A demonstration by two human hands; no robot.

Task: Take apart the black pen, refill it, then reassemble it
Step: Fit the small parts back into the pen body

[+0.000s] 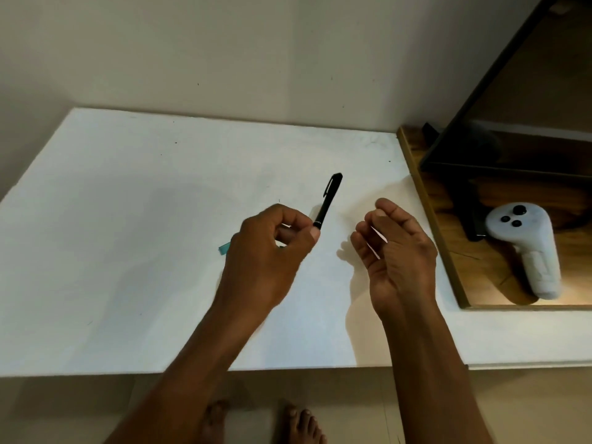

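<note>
Bare feet [262,423] showing below the table [96,251]. Left hand [272,248] is pinching the black pen [327,201] at its lower end, raised over the table; right hand [394,251] curling loosely, holding nothing visible. Pen looks whole; teal piece [224,248] partly hidden. Stage unclear.

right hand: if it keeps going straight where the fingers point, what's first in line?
The right hand points up and left toward the black pen held by the left hand; likely the pen first, though depth is unclear.
</note>
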